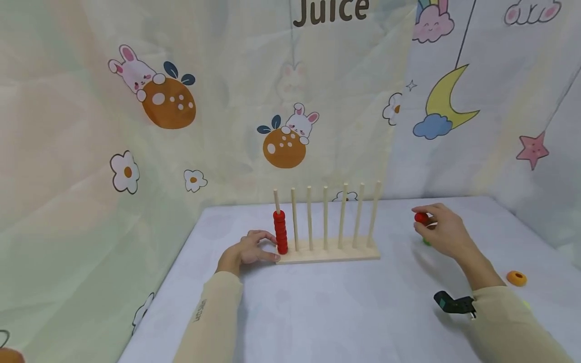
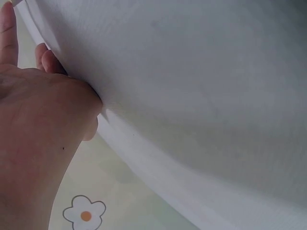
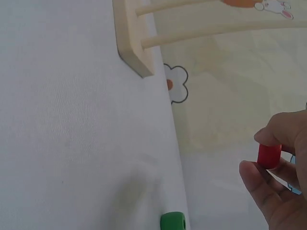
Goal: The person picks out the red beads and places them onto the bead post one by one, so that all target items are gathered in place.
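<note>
A wooden peg stand (image 1: 333, 254) with a row of upright pegs is on the table. Red beads (image 1: 280, 233) are stacked on its leftmost peg. At the stand's left end, my left hand (image 1: 251, 248) holds the base between thumb and fingers; the left wrist view shows the hand (image 2: 43, 124) but not the stand. Off to the right, my right hand (image 1: 447, 232) pinches a red bead (image 3: 269, 155) between thumb and fingers, above the table. Below it a green bead (image 3: 172, 221) lies on the table, mostly hidden by the hand in the head view.
An orange bead (image 1: 516, 278) lies on the white table (image 1: 336, 312) beside the right forearm. A yellow-green piece (image 1: 526, 304) is mostly covered by the right sleeve. A black device (image 1: 454, 303) is attached at the right cuff. Printed curtains (image 1: 227, 126) hang behind the table.
</note>
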Demonstrator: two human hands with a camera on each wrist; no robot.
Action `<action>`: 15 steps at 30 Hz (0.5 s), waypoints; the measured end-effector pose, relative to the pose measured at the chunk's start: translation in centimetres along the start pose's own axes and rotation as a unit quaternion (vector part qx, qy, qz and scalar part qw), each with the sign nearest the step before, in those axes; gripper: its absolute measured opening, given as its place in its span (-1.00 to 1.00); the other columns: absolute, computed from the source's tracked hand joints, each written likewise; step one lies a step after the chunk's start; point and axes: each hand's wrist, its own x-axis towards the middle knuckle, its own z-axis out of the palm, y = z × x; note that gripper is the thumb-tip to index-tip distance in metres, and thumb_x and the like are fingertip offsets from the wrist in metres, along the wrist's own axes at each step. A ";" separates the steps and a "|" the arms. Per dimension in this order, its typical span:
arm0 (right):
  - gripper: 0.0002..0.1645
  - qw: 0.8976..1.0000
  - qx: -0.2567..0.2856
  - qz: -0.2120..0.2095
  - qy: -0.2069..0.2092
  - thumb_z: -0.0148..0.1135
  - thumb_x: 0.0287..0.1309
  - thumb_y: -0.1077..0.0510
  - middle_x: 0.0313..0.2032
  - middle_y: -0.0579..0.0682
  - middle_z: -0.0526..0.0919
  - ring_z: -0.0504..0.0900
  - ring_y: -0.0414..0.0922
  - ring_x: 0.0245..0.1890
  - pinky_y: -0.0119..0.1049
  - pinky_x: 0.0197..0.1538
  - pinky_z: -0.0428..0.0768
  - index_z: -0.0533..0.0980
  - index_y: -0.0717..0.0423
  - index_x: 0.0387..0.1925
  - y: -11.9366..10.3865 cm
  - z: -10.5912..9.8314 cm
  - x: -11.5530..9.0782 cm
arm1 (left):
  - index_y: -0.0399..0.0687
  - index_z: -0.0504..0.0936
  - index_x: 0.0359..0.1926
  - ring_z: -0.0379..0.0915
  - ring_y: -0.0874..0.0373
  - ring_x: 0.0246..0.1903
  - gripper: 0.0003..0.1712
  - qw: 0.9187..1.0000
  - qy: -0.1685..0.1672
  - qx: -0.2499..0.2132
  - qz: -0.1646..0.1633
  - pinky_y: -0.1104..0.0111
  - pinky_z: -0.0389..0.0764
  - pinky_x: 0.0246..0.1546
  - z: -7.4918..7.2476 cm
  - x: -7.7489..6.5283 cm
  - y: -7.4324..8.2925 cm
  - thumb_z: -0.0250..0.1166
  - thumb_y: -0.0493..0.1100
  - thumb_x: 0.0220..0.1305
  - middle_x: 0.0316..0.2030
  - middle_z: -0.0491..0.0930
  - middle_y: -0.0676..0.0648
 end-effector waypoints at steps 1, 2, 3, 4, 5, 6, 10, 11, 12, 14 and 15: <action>-0.60 1.000 0.003 -0.002 0.000 0.32 0.23 0.31 0.01 0.28 0.56 0.70 0.25 -0.19 -0.56 -0.28 0.58 0.58 0.30 0.10 -0.2 0.0 0.1 | 0.40 0.61 0.01 0.01 -0.23 0.44 -0.50 1.000 0.002 0.000 0.000 -0.30 0.30 0.29 0.0 0.1 0.1 0.57 0.14 0.02 0.50 0.15 -0.10; -0.60 1.000 0.005 -0.002 -0.002 0.32 0.23 0.31 0.01 0.27 0.57 0.71 0.24 -0.19 -0.54 -0.27 0.59 0.58 0.30 0.11 -0.3 0.0 0.1 | 0.40 0.61 0.01 0.01 -0.23 0.44 -0.50 1.000 0.005 0.002 0.001 -0.30 0.30 0.29 -0.1 0.1 0.1 0.57 0.14 0.02 0.50 0.16 -0.09; -0.60 1.000 0.007 -0.001 -0.007 0.31 0.24 0.31 0.00 0.26 0.58 0.71 0.23 -0.18 -0.51 -0.27 0.61 0.59 0.30 0.11 -0.5 0.1 0.1 | 0.39 0.61 0.00 0.01 -0.23 0.44 -0.50 1.000 0.007 0.003 0.003 -0.30 0.29 0.29 -0.1 0.2 0.1 0.58 0.14 0.02 0.50 0.16 -0.09; -0.60 1.000 0.009 0.000 -0.013 0.31 0.24 0.30 -0.01 0.25 0.59 0.71 0.22 -0.18 -0.47 -0.27 0.63 0.59 0.29 0.11 -0.7 0.1 0.1 | 0.39 0.61 0.00 0.01 -0.23 0.44 -0.49 1.000 0.007 0.002 0.003 -0.30 0.29 0.29 -0.1 0.1 0.1 0.58 0.14 0.02 0.50 0.16 -0.10; -0.61 1.000 0.010 0.001 -0.021 0.31 0.25 0.29 -0.02 0.23 0.60 0.72 0.20 -0.18 -0.44 -0.28 0.63 0.59 0.28 0.11 -0.9 0.1 0.0 | 0.39 0.61 0.00 0.01 -0.23 0.45 -0.49 1.000 0.006 0.002 0.002 -0.29 0.29 0.29 0.0 0.1 0.1 0.58 0.14 0.01 0.50 0.16 -0.09; -0.62 0.999 0.012 0.003 -0.029 0.31 0.26 0.27 -0.03 0.22 0.62 0.72 0.19 -0.18 -0.41 -0.29 0.64 0.60 0.27 0.11 -1.0 0.2 -0.1 | 0.38 0.61 0.00 0.01 -0.22 0.44 -0.49 1.000 0.006 0.001 0.001 -0.29 0.29 0.30 0.0 0.1 0.0 0.59 0.14 0.01 0.50 0.16 -0.10; -0.62 0.999 0.021 0.000 -0.038 0.33 0.27 0.25 -0.05 0.19 0.65 0.73 0.16 -0.17 -0.44 -0.30 0.61 0.59 0.24 0.10 -1.3 0.3 -0.4 | 0.39 0.62 -0.01 0.02 -0.22 0.45 -0.49 1.000 0.004 -0.006 0.003 -0.30 0.29 0.30 0.4 0.0 0.1 0.59 0.14 0.00 0.50 0.17 -0.10; -0.64 0.999 0.026 -0.006 -0.032 0.34 0.27 0.25 -0.07 0.18 0.65 0.73 0.14 -0.18 -0.48 -0.28 0.60 0.59 0.23 0.08 -1.4 0.4 -0.4 | 0.39 0.62 -0.01 0.02 -0.22 0.45 -0.50 1.000 0.006 -0.007 0.002 -0.31 0.29 0.29 0.5 0.0 0.1 0.59 0.13 0.01 0.50 0.17 -0.10; -0.66 0.999 0.031 -0.010 -0.024 0.34 0.27 0.25 -0.08 0.17 0.65 0.73 0.14 -0.18 -0.53 -0.26 0.60 0.59 0.23 0.06 -1.5 0.5 -0.5 | 0.38 0.62 -0.01 0.01 -0.22 0.46 -0.50 1.000 0.007 -0.008 0.003 -0.31 0.29 0.30 0.5 0.0 0.2 0.59 0.13 0.01 0.50 0.17 -0.10; -0.70 0.999 0.039 -0.018 -0.011 0.36 0.26 0.26 -0.11 0.14 0.64 0.73 0.12 -0.19 -0.60 -0.24 0.58 0.60 0.23 0.02 -1.8 0.7 -0.5 | 0.37 0.62 0.00 0.01 -0.22 0.46 -0.50 1.000 0.008 -0.006 0.001 -0.32 0.28 0.30 0.5 0.0 0.2 0.59 0.12 0.01 0.49 0.17 -0.11; -0.72 0.999 0.043 -0.023 -0.007 0.36 0.26 0.26 -0.12 0.12 0.63 0.73 0.11 -0.20 -0.61 -0.23 0.58 0.61 0.22 0.00 -1.9 0.8 -0.5 | 0.36 0.62 0.00 0.02 -0.22 0.46 -0.50 1.000 0.008 -0.007 0.001 -0.32 0.28 0.30 0.5 0.0 0.2 0.59 0.11 0.02 0.49 0.17 -0.11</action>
